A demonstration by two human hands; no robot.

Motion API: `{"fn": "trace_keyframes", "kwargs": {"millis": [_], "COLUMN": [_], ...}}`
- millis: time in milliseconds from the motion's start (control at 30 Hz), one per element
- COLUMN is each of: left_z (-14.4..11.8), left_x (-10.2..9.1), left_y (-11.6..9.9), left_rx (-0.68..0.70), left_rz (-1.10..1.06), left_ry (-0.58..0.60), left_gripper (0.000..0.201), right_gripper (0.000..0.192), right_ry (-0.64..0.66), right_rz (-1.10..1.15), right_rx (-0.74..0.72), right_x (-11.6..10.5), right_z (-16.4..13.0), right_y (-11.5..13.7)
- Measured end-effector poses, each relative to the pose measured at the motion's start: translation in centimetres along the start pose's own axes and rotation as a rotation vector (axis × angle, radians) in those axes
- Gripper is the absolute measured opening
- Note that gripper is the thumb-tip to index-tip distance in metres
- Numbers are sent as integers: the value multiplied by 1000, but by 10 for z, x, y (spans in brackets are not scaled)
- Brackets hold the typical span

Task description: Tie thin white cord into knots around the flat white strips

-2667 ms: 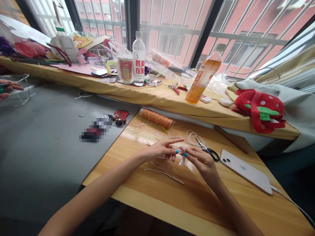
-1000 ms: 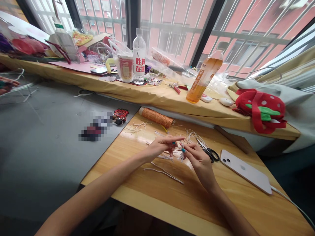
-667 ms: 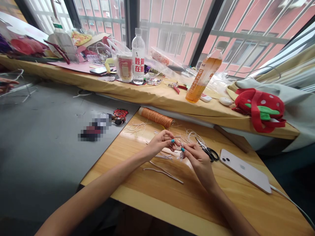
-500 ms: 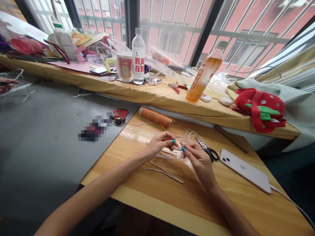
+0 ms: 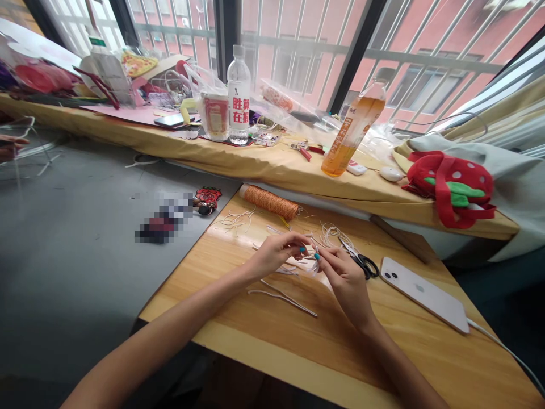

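Note:
My left hand (image 5: 277, 254) and my right hand (image 5: 346, 276) meet above the wooden table (image 5: 349, 346), fingertips pinched together on a small bundle of white cord (image 5: 314, 262). Both hands grip that cord; its ends hang just below the fingers. Loose white cord strands (image 5: 284, 297) lie on the wood under my left wrist. Black-handled scissors (image 5: 361, 261) rest just right of my right hand, beside a coil of white cord (image 5: 332, 234). An orange thread spool (image 5: 271, 202) lies behind my left hand.
A white phone (image 5: 423, 294) with a cable lies at the right. The yellow ledge (image 5: 255, 165) behind holds a water bottle (image 5: 238, 96), an orange drink bottle (image 5: 351, 133), pliers (image 5: 307, 151) and a strawberry bag (image 5: 453, 187). Another person's hand (image 5: 9, 147) shows at far left.
My left fingers, stretched out earlier, have curled in and pinched onto the cord next to my right fingers. Both hands have drifted slightly away from me.

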State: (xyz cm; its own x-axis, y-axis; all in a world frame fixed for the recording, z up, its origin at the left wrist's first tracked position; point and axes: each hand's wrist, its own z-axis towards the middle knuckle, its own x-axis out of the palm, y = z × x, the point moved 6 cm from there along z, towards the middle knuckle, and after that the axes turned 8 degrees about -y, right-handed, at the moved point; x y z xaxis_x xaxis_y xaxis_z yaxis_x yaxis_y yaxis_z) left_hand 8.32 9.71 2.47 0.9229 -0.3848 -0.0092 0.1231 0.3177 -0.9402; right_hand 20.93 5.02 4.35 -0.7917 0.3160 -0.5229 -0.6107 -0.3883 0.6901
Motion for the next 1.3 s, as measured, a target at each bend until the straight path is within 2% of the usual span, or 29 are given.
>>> {"fn": "trace_keyframes", "kwargs": {"millis": [100,300,467,700,967,1133,1300], "left_z": [0,-2,-2,-2,-2,-4,-6], "left_x": [-2,-2,-2,0,3,4,4], "left_y": [-1,-12,-12,-5,3,10,8], "left_rx": [8,148,131,-3,-174,-197,-185], "left_rz": [91,280,360,285,95,13,2], "left_ry": [-40,-35,-53,-32,-8,-7,-31], "left_gripper": [13,13,13,11,9,20,24], "right_gripper": [22,22,22,24,28,30,33], "right_ry": [-23,-61,-76,-83,-55,-70,-102], "right_rz": [-36,-120,-165,-205,-223,-242,-247], "right_rx": [-53,-180,-264,-349,-380,-390,-420], "right_x": [-1,0,2,5,8,8,7], "right_z": [-1,-1,-3,-7,-9,-10,-10], "right_y": [2,8,10,13,14,14,15]}}
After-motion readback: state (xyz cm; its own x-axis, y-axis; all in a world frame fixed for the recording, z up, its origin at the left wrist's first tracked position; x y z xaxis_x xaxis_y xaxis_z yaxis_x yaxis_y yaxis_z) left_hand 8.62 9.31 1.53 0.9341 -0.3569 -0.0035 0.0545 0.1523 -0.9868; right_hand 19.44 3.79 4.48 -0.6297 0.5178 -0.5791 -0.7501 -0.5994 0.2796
